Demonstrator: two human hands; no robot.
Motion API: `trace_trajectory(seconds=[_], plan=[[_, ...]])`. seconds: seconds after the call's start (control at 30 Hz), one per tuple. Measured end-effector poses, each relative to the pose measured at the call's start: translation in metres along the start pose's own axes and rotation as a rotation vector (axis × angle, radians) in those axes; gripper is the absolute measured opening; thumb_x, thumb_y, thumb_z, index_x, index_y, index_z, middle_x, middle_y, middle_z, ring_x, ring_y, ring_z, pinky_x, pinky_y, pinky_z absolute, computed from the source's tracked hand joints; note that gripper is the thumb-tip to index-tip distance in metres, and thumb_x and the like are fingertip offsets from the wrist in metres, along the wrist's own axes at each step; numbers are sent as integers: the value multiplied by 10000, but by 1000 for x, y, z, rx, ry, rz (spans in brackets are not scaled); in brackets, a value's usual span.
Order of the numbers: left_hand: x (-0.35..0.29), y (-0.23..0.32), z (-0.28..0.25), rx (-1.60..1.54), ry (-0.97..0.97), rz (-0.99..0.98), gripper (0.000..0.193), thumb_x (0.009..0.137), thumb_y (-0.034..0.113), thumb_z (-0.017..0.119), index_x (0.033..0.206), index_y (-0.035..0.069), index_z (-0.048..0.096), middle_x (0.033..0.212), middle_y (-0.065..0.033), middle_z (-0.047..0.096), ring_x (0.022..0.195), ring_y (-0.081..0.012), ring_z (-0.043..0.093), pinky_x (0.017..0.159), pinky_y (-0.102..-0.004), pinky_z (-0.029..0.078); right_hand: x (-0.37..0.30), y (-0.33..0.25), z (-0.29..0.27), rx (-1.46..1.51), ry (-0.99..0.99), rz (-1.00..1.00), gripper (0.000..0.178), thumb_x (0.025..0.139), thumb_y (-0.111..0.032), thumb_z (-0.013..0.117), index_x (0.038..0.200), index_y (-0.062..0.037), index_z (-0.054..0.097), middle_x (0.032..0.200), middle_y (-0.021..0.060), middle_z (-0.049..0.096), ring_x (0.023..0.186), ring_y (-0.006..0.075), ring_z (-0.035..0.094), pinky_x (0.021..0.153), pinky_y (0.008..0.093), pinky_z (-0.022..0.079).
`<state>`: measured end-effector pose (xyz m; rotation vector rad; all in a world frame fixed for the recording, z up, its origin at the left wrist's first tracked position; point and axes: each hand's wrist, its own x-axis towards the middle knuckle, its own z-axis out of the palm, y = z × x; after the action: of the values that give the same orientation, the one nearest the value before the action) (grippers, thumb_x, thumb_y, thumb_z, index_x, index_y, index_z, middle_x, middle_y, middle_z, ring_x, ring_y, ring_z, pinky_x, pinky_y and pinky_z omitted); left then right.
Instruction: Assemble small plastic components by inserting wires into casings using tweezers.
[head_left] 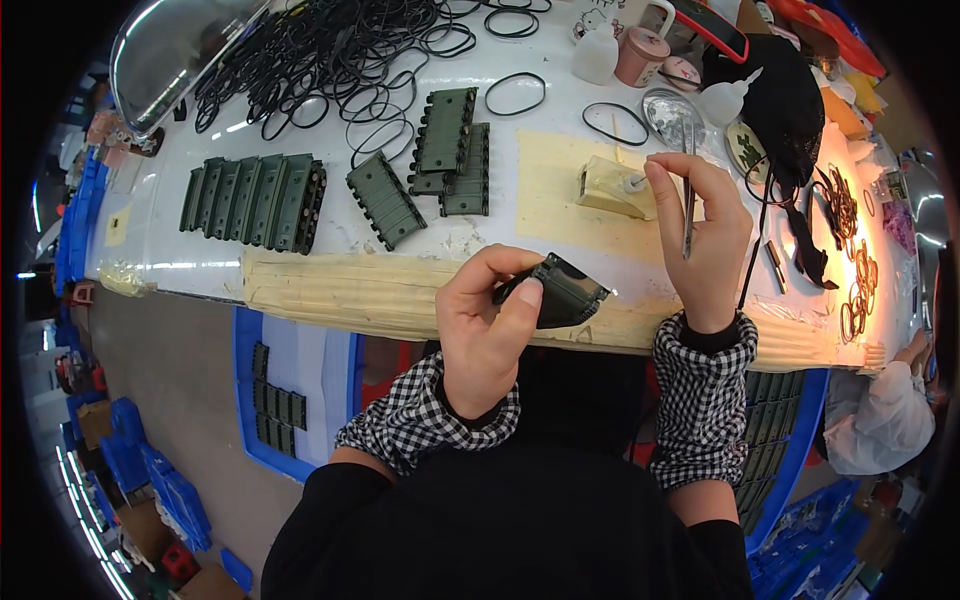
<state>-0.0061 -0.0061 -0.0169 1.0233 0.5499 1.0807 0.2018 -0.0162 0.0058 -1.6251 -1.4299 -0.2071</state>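
Note:
My left hand [488, 325] is closed on a dark green plastic part [575, 294], tilted above the table's front edge. Its far side is hidden by my fingers. Silver tweezers [689, 180] lie across the palm side of my right hand [705, 235], whose thumb and fingers are bent around them. The fingertips are right beside a whitish nozzle [634, 183] on a small tape-wrapped holder [605, 186]; whether they touch it I cannot tell. Further left lie a loose green ribbed part [386, 202], a small stack of similar parts [444, 130] and a row of several more [250, 202].
A heap of black rubber loops [330, 50] covers the back left. At the back right are a pink cup [641, 55], a white squeeze bottle [727, 98] and a black bag [775, 95]. Blue trays [243, 390] with green parts sit below the table edge; another person's sleeve [880, 420] shows at right.

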Motion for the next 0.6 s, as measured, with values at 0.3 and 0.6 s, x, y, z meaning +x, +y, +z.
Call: trace_trajectory(seconds=[0.3, 0.6], plan=[[-1, -1, 1, -14, 35, 14, 171, 872, 57, 584, 1008, -45, 603, 903, -37, 613, 837, -76, 508, 786, -238, 422, -1, -3, -4, -39, -75, 38, 109, 863, -79, 668, 919, 14, 664, 856, 109, 677, 796, 202, 629, 739, 282, 470], [-2, 0, 2, -10, 52, 3, 170, 872, 46, 582, 1017, -42, 599, 898, -37, 618, 825, -68, 509, 762, -229, 429, -2, 0, 0, -11, -22, 4, 77, 834, -80, 687, 874, -20, 659, 784, 79, 644, 717, 209, 572, 665, 306, 441]])
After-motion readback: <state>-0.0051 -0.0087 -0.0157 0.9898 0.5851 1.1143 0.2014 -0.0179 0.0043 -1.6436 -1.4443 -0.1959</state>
